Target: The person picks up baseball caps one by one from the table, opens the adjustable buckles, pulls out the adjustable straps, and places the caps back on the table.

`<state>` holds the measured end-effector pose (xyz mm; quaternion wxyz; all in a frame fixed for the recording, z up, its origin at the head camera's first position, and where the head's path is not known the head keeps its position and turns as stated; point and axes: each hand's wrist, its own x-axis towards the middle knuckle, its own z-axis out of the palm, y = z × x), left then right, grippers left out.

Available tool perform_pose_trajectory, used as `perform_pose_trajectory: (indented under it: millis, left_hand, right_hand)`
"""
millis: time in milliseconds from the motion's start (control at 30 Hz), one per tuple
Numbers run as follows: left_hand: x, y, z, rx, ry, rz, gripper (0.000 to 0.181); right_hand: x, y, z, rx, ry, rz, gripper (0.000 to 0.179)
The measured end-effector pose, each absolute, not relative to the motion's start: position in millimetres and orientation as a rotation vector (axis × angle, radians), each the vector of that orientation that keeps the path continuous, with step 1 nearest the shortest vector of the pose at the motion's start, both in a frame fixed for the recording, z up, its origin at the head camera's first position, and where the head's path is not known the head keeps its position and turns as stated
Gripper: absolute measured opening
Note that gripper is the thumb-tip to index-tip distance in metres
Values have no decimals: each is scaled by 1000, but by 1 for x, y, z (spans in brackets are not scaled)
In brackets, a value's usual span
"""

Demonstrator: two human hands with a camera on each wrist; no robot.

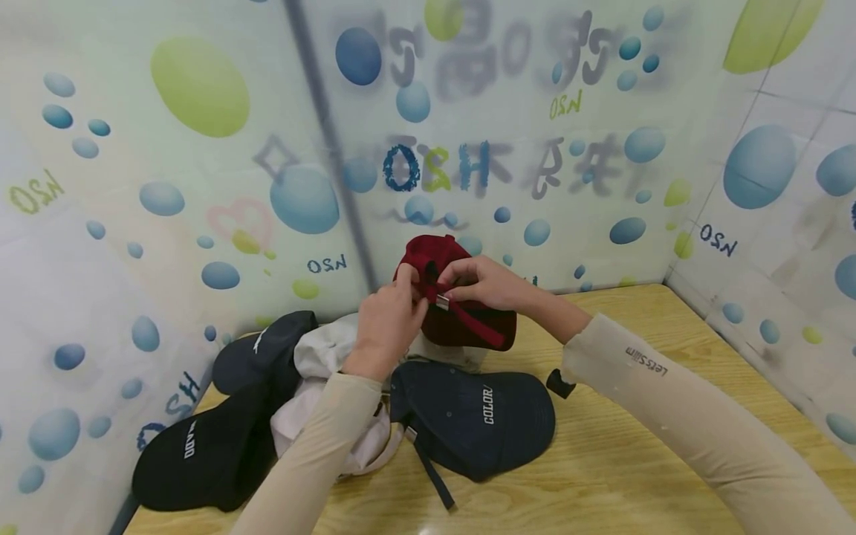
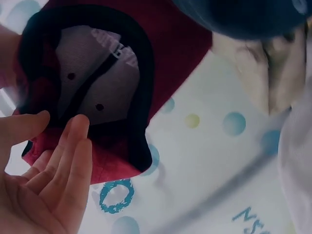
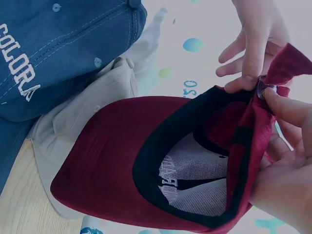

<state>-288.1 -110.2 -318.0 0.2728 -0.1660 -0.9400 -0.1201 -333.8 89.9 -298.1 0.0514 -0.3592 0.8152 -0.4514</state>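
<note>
A dark red cap (image 1: 424, 251) is held up over the far side of the table, its inside with black sweatband and pale lining facing the right wrist view. Its back strap (image 1: 478, 325) hangs loose past a small metal buckle (image 3: 263, 88). My right hand (image 1: 487, 282) pinches the strap band at the buckle, thumb right on the metal in the right wrist view. My left hand (image 1: 389, 321) grips the cap's back edge beside the buckle, thumb and fingers on either side of the rim. A navy cap (image 1: 461, 427) with white lettering lies just below the hands.
Left of the navy cap are a black cap (image 1: 200, 453), a dark cap (image 1: 264, 353), a whitish cap (image 1: 324, 345) and a pale pinkish cap (image 1: 297, 420). A beige cap (image 3: 109, 109) lies behind the navy one. The wooden table (image 1: 622, 453) meets a dotted curtain (image 1: 568, 186).
</note>
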Motion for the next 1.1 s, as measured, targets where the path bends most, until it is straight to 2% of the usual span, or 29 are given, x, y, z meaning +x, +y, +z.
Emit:
perform_pose_trajectory:
  millis: [600, 1100]
  left_hand:
    - [-289, -123, -315, -524, -2665, -1196, 42]
    - [-289, -127, -313, -525, -2637, -1546, 47]
  right_hand:
    - [-333, 89, -299, -1099, 2473, -1401, 18]
    - [-333, 87, -299, -1073, 2444, -1426, 18]
